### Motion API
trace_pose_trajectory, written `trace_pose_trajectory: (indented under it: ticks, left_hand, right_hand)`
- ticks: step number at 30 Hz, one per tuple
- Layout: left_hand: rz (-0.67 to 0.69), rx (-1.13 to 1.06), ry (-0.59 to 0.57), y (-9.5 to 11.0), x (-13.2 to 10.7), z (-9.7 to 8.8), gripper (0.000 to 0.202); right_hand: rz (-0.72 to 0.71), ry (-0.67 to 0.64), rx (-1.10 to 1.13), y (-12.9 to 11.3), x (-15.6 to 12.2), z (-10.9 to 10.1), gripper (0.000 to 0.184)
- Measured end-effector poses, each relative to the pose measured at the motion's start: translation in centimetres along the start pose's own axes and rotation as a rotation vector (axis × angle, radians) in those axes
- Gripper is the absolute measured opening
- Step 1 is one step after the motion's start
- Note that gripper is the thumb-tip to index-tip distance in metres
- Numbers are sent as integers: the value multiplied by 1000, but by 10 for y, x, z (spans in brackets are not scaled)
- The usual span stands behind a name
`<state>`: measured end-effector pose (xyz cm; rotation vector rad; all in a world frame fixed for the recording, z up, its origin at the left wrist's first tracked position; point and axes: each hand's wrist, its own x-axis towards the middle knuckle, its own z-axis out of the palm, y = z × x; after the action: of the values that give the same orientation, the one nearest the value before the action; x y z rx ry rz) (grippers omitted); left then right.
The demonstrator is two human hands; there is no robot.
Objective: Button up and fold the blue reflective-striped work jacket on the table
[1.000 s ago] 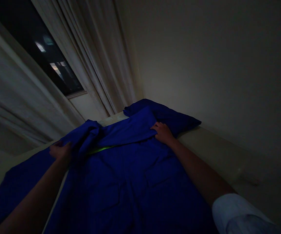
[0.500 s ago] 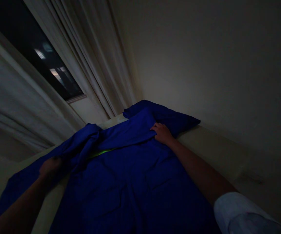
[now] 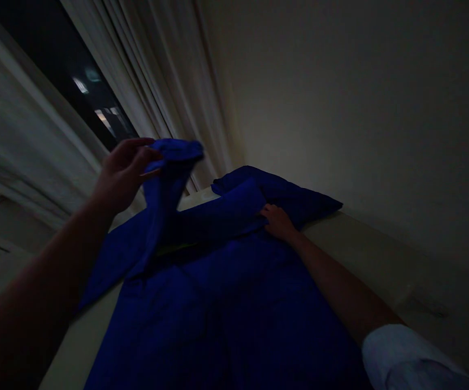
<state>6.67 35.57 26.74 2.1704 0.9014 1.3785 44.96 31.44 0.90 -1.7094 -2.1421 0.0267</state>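
Note:
A blue jacket [image 3: 226, 314] lies spread out in front of me, its body reaching down to the bottom of the view. One sleeve [image 3: 112, 254] stretches out on the left, and a blue part [image 3: 299, 200] sticks out to a point on the right. My left hand [image 3: 126, 170] holds a gathered piece of the cloth [image 3: 169, 154] up in the air, thumb and fingers closed on it. On the right, my right hand [image 3: 279, 222] rests on the folded upper band of the jacket, fingers curled at its edge. A thin yellow-green strip [image 3: 177, 248] shows under the fold.
The jacket lies on a pale surface [image 3: 364, 249] that meets a plain wall [image 3: 340, 108] behind. Long light curtains [image 3: 157, 70] hang at the back left beside a dark window [image 3: 84, 70]. The room is dim.
My left hand has risen and moved right, lifting a piece of the jacket off the surface. The right hand stays at the fold, and the view has shifted slightly.

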Motion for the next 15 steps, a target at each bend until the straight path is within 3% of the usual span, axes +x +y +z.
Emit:
trace_pose_trajectory:
  ticks: [2, 4, 7, 8, 10, 12, 15]
  left_hand:
    - [-35, 74, 39, -13, -7, 21, 57]
    - [-166, 285, -18, -41, -31, 32, 67]
    - [-400, 470, -301, -95, -94, 33, 93]
    - [-461, 514, -364, -113, -119, 31, 105]
    - [-648, 801, -500, -142, -164, 24, 121]
    - [-727, 911, -490, -163, -197, 15, 116]
    - [-812, 892, -331, -180, -214, -3, 106]
  right_hand:
    - [-10, 3, 71, 5, 2, 2, 53]
    - [-6, -6, 178, 13, 4, 2, 60]
    - [7, -77, 461, 27, 6, -1, 72]
    - [11, -109, 599, 30, 6, -2, 72]
    - [72, -111, 867, 33, 8, -3, 62]
    - [219, 4, 957, 30, 12, -1, 47]
    - [311, 234, 733, 18, 21, 5, 31]
